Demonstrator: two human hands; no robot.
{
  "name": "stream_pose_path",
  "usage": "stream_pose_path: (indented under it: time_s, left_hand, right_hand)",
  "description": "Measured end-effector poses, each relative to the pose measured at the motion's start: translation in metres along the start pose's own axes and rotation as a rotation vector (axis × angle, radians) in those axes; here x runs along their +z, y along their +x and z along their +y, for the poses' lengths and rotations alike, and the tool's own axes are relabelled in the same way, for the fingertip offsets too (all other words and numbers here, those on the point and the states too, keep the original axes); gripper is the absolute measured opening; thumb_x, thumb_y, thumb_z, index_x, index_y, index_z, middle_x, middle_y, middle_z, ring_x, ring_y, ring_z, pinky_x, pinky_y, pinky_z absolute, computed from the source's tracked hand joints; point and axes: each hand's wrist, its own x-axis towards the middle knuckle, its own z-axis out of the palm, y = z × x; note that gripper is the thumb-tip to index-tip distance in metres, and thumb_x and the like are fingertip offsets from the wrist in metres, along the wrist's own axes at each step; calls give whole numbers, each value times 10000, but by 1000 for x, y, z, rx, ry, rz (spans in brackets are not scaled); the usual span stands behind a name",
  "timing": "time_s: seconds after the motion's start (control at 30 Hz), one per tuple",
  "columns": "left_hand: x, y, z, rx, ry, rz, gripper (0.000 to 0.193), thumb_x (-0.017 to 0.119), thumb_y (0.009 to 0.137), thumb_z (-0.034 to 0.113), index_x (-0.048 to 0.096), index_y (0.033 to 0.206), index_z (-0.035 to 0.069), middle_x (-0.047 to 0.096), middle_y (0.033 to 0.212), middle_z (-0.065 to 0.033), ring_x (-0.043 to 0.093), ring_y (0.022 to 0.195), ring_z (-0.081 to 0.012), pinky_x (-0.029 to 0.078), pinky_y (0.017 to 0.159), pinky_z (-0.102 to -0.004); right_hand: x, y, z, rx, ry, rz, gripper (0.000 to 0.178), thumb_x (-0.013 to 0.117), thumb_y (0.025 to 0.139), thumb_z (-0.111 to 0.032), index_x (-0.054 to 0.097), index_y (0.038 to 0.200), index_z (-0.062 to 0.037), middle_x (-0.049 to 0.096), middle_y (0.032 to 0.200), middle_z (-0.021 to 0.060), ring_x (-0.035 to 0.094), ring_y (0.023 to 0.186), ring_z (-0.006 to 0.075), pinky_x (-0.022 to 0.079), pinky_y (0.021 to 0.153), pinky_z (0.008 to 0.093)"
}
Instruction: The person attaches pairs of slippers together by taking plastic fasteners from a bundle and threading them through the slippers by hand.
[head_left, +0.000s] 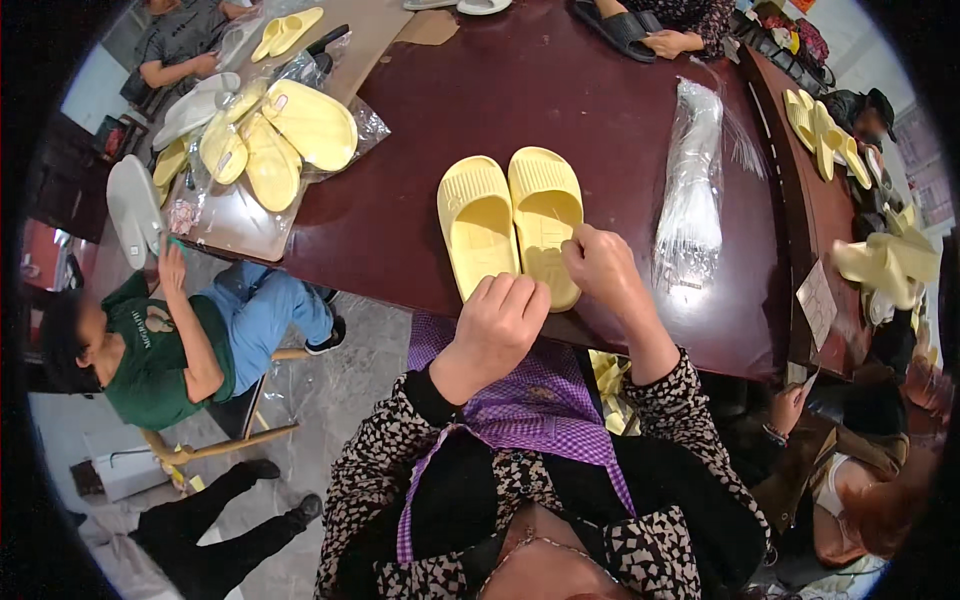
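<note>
A pair of pale yellow slippers lies side by side on the table in front of me, toes pointing away: the left slipper (481, 230) and the right slipper (546, 205). Over the left one's heel, my left hand (505, 318) is closed with its fingers curled. My right hand (605, 262) is closed in a pinch at the outer edge of the right slipper, just below its strap. Whatever either hand pinches is hidden or too thin to make out.
A bundle of thin clear plastic strips (690, 190) lies to the right on the dark red table (440, 90). More yellow slippers (310, 125) in clear bags are piled at left. A person in a green shirt (160, 350) sits left; another handles a dark slipper (625, 35) across the table.
</note>
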Motion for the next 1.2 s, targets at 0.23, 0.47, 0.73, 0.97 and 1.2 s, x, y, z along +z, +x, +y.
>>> stream_pose_path:
  time_s: [0.23, 0.47, 0.73, 0.97, 1.2]
  left_hand:
    - [41, -11, -18, -140, -254, 19, 115, 575, 752, 19, 571, 862, -17, 562, 779, -119, 551, 732, -274, 455, 654, -346]
    - [54, -3, -35, -267, -498, 31, 83, 558, 809, 55, 581, 864, -4, 598, 792, -146, 582, 737, -310, 469, 642, -373]
    - [56, 23, -12, -293, -687, -37, 87, 552, 814, 93, 578, 842, 15, 607, 788, -152, 591, 736, -325, 472, 645, -392]
    - [56, 33, -15, -350, -592, -87, 101, 555, 811, 108, 564, 813, 7, 612, 799, -156, 595, 736, -320, 474, 643, -381]
    - [68, 13, -62, -234, -307, -8, 66, 553, 796, 77, 539, 781, 14, 559, 798, -115, 553, 759, -289, 454, 671, -370]
  right_hand:
    - [12, 8, 8, -18, -81, 22, 220, 537, 797, -168, 572, 701, 27, 595, 697, 246, 596, 677, 407, 481, 620, 476]
    - [19, 22, 4, 43, -176, -9, 241, 515, 830, -205, 586, 766, 17, 604, 717, 246, 602, 720, 414, 478, 659, 488]
    - [22, 23, 6, 2, -214, 26, 248, 515, 833, -194, 558, 708, 16, 602, 662, 244, 618, 632, 392, 499, 592, 474]
    - [22, 26, 17, -36, -222, -7, 254, 504, 836, -201, 564, 714, 13, 607, 675, 246, 623, 641, 391, 504, 594, 464]
    - [22, 29, 7, -2, -271, -39, 242, 503, 832, -200, 577, 733, 7, 611, 677, 242, 626, 643, 388, 509, 600, 454]
